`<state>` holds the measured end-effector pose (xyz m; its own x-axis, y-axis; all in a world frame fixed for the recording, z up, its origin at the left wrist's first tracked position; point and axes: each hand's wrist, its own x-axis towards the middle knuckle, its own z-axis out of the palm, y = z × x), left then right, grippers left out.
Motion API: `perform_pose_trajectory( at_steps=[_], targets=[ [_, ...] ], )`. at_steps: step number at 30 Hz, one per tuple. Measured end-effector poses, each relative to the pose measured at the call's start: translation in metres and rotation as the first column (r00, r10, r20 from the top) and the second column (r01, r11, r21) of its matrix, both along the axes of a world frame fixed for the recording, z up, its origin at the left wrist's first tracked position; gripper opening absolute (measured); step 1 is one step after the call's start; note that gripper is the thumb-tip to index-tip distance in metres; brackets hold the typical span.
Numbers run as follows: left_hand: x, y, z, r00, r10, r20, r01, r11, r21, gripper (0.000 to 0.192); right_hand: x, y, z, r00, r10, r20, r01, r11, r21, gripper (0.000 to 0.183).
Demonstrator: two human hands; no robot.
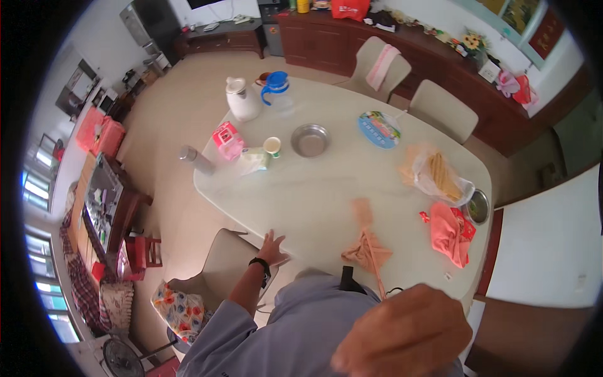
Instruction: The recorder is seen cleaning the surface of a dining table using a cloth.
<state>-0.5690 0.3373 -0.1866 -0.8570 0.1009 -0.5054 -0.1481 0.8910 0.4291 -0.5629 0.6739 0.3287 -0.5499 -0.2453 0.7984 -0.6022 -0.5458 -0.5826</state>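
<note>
My left hand (273, 249) is spread apart at the near table edge, beside a chair, with nothing in it. A dark band is on its wrist. My right hand (407, 332) is raised close to the camera, blurred, its fingers curled. A thin pinkish-orange strip (375, 259) runs taut from the table up to this hand, which is closed around its hidden end. Below it, a crumpled pinkish-orange cloth (358, 249) lies on the pale table (306, 202), with a flatter, blurred piece of similar colour just beyond.
On the table stand a metal bowl (311, 140), paper cup (272, 146), white kettle (242, 100), blue-lidded jug (278, 92) and grey bottle (197, 160). At right lie a bag of food (443, 179), red cloth (450, 235) and another metal bowl (476, 207). A chair (231, 257) stands at left.
</note>
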Motion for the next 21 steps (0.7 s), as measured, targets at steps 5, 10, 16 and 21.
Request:
perform_pose_trajectory(
  at_steps=[5, 10, 16, 21],
  targets=[
    [0.013, -0.006, -0.001, 0.999, 0.050, 0.007, -0.050, 0.999, 0.006, 0.089, -0.026, 0.028, -0.085, 0.911, -0.388, 0.138, 0.157, 0.637, 0.754, 0.026],
    [0.008, -0.005, -0.001, 1.000, 0.015, 0.006, -0.015, 1.000, -0.012, 0.092, -0.044, 0.067, -0.264, 0.763, -0.616, 0.197, 0.067, 0.378, 0.923, 0.032],
    [0.006, -0.005, -0.002, 1.000, 0.014, -0.014, -0.014, 1.000, -0.009, 0.093, 0.011, 0.132, -0.443, 0.704, -0.689, 0.173, -0.235, 0.004, 0.972, 0.056],
    [0.007, -0.004, -0.001, 1.000, 0.013, -0.009, -0.013, 1.000, -0.020, 0.095, 0.055, 0.151, -0.480, 0.696, -0.710, 0.105, -0.368, -0.227, 0.902, 0.087]
  ],
)
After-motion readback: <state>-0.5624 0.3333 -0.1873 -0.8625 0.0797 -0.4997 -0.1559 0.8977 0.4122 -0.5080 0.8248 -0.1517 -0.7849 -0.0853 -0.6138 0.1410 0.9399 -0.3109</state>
